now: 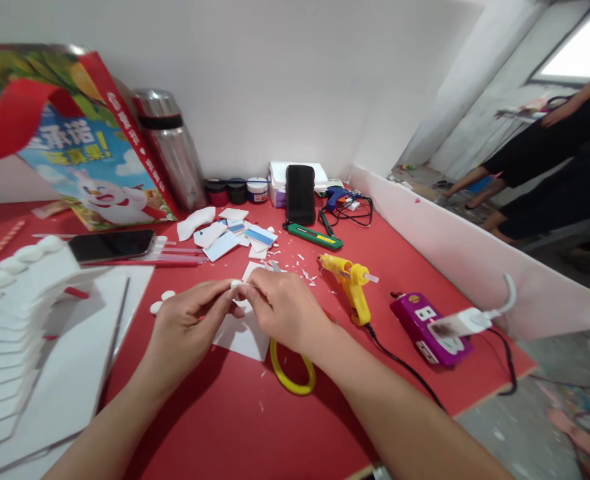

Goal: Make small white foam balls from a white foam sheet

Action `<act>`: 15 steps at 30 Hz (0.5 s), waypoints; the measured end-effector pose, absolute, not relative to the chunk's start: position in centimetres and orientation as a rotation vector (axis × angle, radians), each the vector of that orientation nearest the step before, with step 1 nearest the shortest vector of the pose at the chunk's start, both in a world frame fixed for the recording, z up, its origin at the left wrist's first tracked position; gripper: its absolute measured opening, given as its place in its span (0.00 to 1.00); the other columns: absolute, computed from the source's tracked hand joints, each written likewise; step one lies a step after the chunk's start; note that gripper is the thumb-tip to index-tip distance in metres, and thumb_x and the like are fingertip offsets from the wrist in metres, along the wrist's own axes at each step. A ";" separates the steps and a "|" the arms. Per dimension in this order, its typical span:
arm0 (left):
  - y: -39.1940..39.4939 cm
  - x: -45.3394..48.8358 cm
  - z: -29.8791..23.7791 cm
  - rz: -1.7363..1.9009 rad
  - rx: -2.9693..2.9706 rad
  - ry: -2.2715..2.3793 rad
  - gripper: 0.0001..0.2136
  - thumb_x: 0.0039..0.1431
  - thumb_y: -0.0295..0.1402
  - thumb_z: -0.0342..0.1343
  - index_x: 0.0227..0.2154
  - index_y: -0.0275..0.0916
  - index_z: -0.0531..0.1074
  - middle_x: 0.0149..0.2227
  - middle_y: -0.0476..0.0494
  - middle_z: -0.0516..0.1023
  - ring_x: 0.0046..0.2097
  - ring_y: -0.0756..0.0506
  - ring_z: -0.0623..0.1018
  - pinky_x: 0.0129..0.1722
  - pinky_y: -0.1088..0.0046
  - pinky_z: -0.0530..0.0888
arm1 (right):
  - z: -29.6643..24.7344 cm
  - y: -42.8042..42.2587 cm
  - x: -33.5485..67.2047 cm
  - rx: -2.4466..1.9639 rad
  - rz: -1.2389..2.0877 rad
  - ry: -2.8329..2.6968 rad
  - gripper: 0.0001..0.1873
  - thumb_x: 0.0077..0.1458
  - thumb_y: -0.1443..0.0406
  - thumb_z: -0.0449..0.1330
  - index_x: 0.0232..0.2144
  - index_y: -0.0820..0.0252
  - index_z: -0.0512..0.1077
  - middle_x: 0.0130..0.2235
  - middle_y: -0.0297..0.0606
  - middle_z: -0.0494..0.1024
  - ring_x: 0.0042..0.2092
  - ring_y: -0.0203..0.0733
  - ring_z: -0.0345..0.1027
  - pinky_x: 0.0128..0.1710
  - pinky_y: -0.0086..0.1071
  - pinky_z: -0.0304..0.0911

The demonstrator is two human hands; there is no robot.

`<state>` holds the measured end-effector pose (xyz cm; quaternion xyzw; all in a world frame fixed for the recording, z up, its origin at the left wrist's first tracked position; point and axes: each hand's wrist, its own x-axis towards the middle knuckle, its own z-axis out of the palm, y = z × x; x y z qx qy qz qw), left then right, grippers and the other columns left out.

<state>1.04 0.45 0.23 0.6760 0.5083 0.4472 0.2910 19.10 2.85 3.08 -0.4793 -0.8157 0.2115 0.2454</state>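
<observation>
Small white piece [237, 285] is pinched between both hands, above the middle of the red table [215, 420]. Left hand [191, 328]: thumb and forefinger closed on the piece's left end, other fingers curled in. Right hand [285, 309]: fingertips closed on its right end, palm down. The piece is too small to make out its shape.

Directly under the hands is a white sheet offcut [242, 339], lying flat. A yellow loop [291, 377] lies just beside it, partly hidden under the right wrist. Two small white ovals [161, 300] lie on the table near the left hand.

To the right are a yellow hot glue gun [353, 284] with its black cord attached, then a purple power strip [423, 328] with a white plug [467, 321] in it.

Behind the hands are white and blue scraps [231, 235], a green utility knife [315, 236], a black phone [300, 193] standing upright and paint jars [237, 191].

On the left are a stepped white model [17, 320], a smartphone [111, 245] lying flat, a steel flask [171, 150] and a printed box [82, 150].

Other people [549, 157] are at far right, well apart from the table.
</observation>
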 end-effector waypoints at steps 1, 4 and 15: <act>0.3 1.1 0.3 1.193 1.787 1.362 0.08 0.64 0.36 0.59 0.42 0.43 0.80 0.36 0.46 0.84 0.34 0.46 0.82 0.37 0.73 0.77 | 3.2 2.8 19.2 -1.298 0.596 -2.214 0.14 0.67 0.63 0.52 0.29 0.60 0.67 0.29 0.37 0.75 0.31 0.37 0.65 0.31 0.31 0.52; 0.2 1.1 0.3 1.197 1.803 1.365 0.07 0.64 0.36 0.58 0.40 0.44 0.80 0.33 0.48 0.83 0.32 0.47 0.80 0.35 0.74 0.75 | 3.4 2.8 19.2 -1.247 0.666 -2.181 0.14 0.65 0.65 0.52 0.26 0.59 0.64 0.27 0.34 0.73 0.30 0.35 0.64 0.30 0.30 0.51; 0.3 1.7 0.1 1.241 2.483 1.462 0.09 0.67 0.27 0.53 0.43 0.34 0.78 0.36 0.41 0.83 0.35 0.46 0.82 0.36 0.73 0.73 | 2.2 2.6 18.3 -1.208 0.631 -2.197 0.14 0.68 0.64 0.50 0.28 0.59 0.64 0.29 0.36 0.72 0.30 0.36 0.61 0.33 0.31 0.52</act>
